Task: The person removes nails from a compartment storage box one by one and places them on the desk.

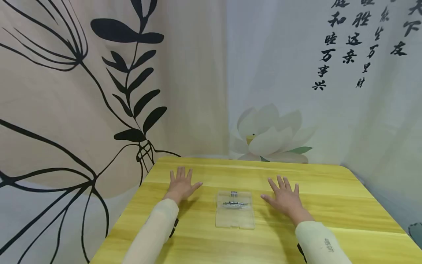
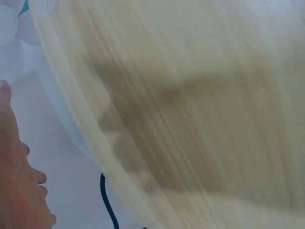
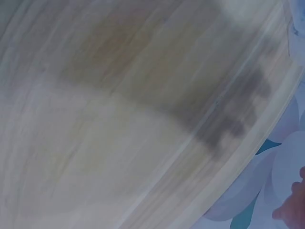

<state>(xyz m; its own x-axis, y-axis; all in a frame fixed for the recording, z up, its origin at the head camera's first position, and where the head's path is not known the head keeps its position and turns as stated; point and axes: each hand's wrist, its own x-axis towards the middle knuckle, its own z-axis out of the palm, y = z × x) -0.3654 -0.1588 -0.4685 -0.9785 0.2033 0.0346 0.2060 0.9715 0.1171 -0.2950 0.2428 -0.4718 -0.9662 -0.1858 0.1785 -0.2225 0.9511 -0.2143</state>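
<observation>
A clear plastic case [image 1: 234, 219] lies on the wooden table between the two hands in the head view. Several thin metal pieces [image 1: 235, 205] lie across its middle, and a small dark-and-silver piece [image 1: 234, 194] sits near its far edge. To the left of the case, my left hand [image 1: 181, 186] is spread with straight fingers and holds nothing. My right hand [image 1: 286, 198] is likewise spread, on the case's right side. The left wrist view has the left hand [image 2: 21, 176] at its left edge; the right wrist view catches part of the right hand [image 3: 291, 207] at lower right.
The table [image 1: 329, 205] has a pale yellow wood grain, and both hands cast shadows on it. Behind stands a curtain [image 1: 197, 91] printed with black plants, a lotus and writing. A dark cord [image 2: 108, 202] hangs past the table edge in the left wrist view.
</observation>
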